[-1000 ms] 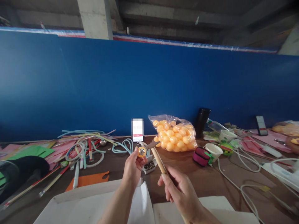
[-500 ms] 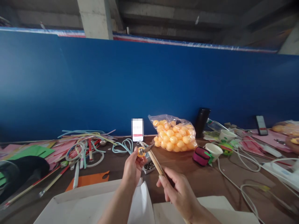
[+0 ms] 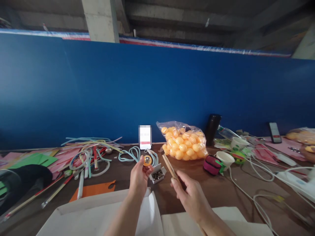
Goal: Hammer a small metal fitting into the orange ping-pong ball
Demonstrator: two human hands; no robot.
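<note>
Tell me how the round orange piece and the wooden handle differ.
The orange piece is round; the wooden handle is long and straight. The orange piece has a shiny silver middle; the wooden handle is tan. The left hand holds the orange piece, the right hand the wooden handle. Both are held.

Workshop-like space: cluttered table, concrete pillar

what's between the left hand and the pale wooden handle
In the head view, a small open white box of dark shiny bits shows between the left hand and the handle.
</note>
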